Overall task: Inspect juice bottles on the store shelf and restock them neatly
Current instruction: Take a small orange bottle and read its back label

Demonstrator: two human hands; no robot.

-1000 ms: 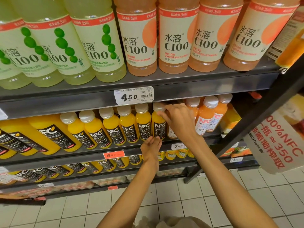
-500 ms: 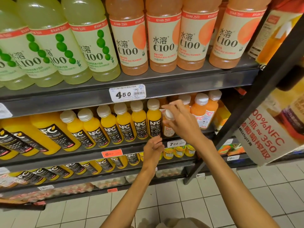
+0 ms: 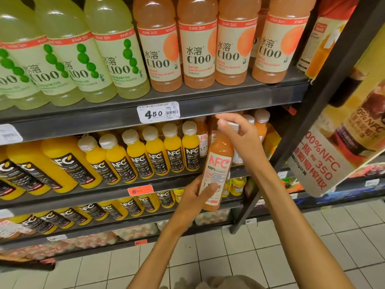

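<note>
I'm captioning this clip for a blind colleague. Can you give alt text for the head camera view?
Both hands hold a pinkish-orange NFC bottle before store shelves: the right hand grips its cap, the left hand its base. Yellow NFC bottles line the shelf behind.

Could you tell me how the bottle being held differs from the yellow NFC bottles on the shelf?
The held bottle is pinkish-orange with a white label; the yellow NFC bottles have black labels. It is off the shelf, gripped by both hands; they stand in a row. Both have white caps and NFC branding.
</note>
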